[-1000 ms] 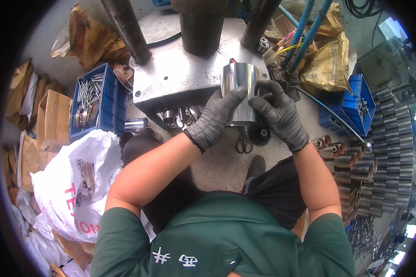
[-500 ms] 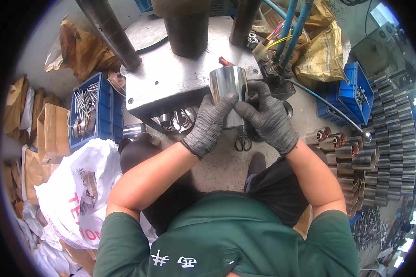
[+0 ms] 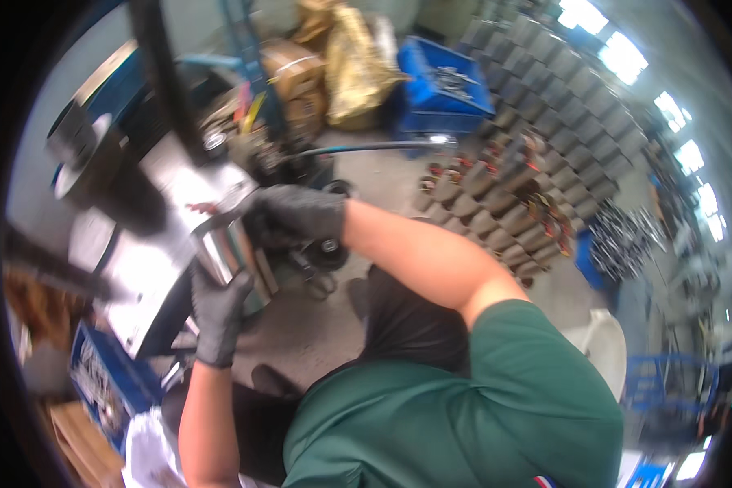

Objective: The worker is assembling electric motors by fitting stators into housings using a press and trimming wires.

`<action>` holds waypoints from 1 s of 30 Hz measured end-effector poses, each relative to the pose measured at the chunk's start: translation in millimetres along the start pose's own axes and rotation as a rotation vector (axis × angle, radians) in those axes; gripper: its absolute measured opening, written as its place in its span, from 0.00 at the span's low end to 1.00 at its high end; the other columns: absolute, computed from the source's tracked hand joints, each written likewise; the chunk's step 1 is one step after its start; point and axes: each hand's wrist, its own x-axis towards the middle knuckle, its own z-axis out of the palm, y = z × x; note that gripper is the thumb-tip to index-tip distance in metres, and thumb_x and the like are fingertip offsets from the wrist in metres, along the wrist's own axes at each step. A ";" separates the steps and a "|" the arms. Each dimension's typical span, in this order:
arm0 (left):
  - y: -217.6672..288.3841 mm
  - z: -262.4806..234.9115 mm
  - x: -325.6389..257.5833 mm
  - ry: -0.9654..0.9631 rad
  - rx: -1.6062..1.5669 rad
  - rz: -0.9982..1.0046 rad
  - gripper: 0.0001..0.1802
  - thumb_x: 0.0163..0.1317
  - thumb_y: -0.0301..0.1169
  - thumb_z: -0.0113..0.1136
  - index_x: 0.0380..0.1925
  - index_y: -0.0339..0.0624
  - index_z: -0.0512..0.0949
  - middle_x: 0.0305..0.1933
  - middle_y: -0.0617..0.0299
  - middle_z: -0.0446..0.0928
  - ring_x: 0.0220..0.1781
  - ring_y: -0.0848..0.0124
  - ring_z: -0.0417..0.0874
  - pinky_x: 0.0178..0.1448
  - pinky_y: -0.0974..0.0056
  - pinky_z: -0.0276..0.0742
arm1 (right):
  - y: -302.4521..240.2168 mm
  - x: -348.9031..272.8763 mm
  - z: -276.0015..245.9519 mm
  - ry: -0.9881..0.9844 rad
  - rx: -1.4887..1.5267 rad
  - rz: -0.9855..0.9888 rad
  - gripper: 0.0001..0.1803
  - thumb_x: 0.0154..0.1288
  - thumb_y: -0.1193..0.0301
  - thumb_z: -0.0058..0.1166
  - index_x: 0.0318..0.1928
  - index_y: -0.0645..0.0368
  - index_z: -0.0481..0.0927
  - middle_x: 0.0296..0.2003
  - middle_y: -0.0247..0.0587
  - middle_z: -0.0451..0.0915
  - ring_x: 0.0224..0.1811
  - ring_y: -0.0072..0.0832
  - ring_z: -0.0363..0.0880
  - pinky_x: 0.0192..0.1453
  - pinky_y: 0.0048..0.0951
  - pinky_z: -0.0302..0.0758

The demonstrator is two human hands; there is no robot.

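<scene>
Both gloved hands, left hand (image 3: 218, 313) and right hand (image 3: 294, 215), clasp shiny steel cylinder (image 3: 229, 254).

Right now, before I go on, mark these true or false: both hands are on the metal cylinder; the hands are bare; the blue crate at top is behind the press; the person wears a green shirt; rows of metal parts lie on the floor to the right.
1. Both hands hold the metal cylinder: true; the left hand grips from below, the right hand from above.
2. The hands are bare: false; both wear dark gloves.
3. The blue crate is behind the press: false; it sits right of the press plate.
4. Green shirt: true.
5. Rows of metal parts on the floor at right: true.
</scene>
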 end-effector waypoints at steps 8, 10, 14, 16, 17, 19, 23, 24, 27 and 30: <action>-6.2 18.9 -4.3 -0.192 0.316 0.008 0.46 0.45 0.26 0.77 0.65 0.41 0.63 0.58 0.57 0.73 0.60 0.66 0.75 0.66 0.60 0.73 | 19.5 -41.5 -19.9 0.073 0.015 0.192 0.13 0.60 0.73 0.54 0.46 0.57 0.83 0.22 0.39 0.79 0.16 0.23 0.75 0.17 0.24 0.69; -23.3 21.2 -2.2 -0.233 0.494 0.092 0.51 0.42 0.22 0.77 0.69 0.42 0.61 0.64 0.54 0.69 0.63 0.63 0.74 0.70 0.60 0.72 | 24.7 -55.4 -22.3 0.119 -0.136 0.162 0.15 0.58 0.73 0.55 0.46 0.57 0.84 0.22 0.38 0.79 0.16 0.23 0.75 0.18 0.25 0.70; -26.1 42.8 -8.7 -0.347 0.412 0.111 0.55 0.45 0.22 0.76 0.74 0.42 0.56 0.70 0.52 0.64 0.62 0.63 0.76 0.69 0.61 0.74 | 9.0 -92.6 -50.3 0.193 -0.598 0.206 0.23 0.58 0.71 0.54 0.55 0.56 0.83 0.26 0.39 0.83 0.21 0.25 0.80 0.25 0.28 0.77; -24.4 39.4 -10.0 -0.331 0.539 0.102 0.53 0.47 0.23 0.76 0.73 0.41 0.57 0.69 0.52 0.65 0.60 0.63 0.77 0.67 0.61 0.75 | -2.4 -132.4 -74.0 0.249 -0.889 0.125 0.21 0.59 0.67 0.54 0.53 0.55 0.84 0.28 0.40 0.85 0.24 0.26 0.83 0.30 0.29 0.79; -23.7 37.6 -9.3 -0.313 0.663 0.090 0.51 0.49 0.25 0.75 0.73 0.41 0.59 0.68 0.52 0.66 0.58 0.63 0.78 0.65 0.61 0.76 | -7.3 -157.4 -90.5 0.279 -1.039 -0.001 0.19 0.60 0.65 0.54 0.51 0.55 0.85 0.28 0.41 0.86 0.25 0.26 0.84 0.31 0.30 0.80; -26.8 22.5 -9.6 -0.298 0.648 0.040 0.47 0.51 0.26 0.74 0.72 0.40 0.61 0.66 0.51 0.67 0.56 0.63 0.79 0.63 0.61 0.77 | -54.0 -202.4 -97.4 0.368 -1.299 0.577 0.29 0.54 0.74 0.57 0.60 0.47 0.83 0.36 0.46 0.86 0.34 0.29 0.86 0.36 0.33 0.81; -39.8 1.6 -2.8 -0.320 0.632 -0.010 0.38 0.57 0.16 0.63 0.69 0.40 0.63 0.57 0.55 0.72 0.53 0.69 0.79 0.60 0.65 0.79 | -75.2 -330.6 -169.8 0.742 -0.945 0.413 0.29 0.60 0.74 0.50 0.64 0.52 0.79 0.43 0.34 0.86 0.34 0.23 0.81 0.35 0.27 0.79; -40.4 11.1 1.2 -0.339 0.618 0.007 0.38 0.57 0.16 0.63 0.69 0.40 0.63 0.57 0.55 0.72 0.53 0.69 0.79 0.60 0.65 0.79 | -63.8 -384.3 -205.3 0.768 -1.106 0.007 0.19 0.62 0.70 0.52 0.53 0.53 0.85 0.29 0.31 0.81 0.23 0.17 0.75 0.26 0.26 0.74; -30.4 3.1 -4.7 -0.302 0.609 -0.010 0.37 0.54 0.27 0.71 0.65 0.37 0.69 0.61 0.52 0.71 0.57 0.59 0.79 0.64 0.60 0.76 | -117.5 -439.7 -147.9 1.307 -0.702 0.119 0.15 0.61 0.71 0.50 0.45 0.60 0.84 0.25 0.34 0.80 0.19 0.16 0.76 0.20 0.21 0.70; -7.7 16.8 -2.4 -0.362 0.623 -0.016 0.35 0.54 0.26 0.70 0.63 0.37 0.71 0.60 0.51 0.72 0.59 0.58 0.79 0.65 0.59 0.75 | -117.7 -516.2 -195.0 1.491 -0.522 -0.035 0.09 0.62 0.70 0.50 0.36 0.61 0.81 0.21 0.37 0.79 0.17 0.20 0.77 0.17 0.22 0.70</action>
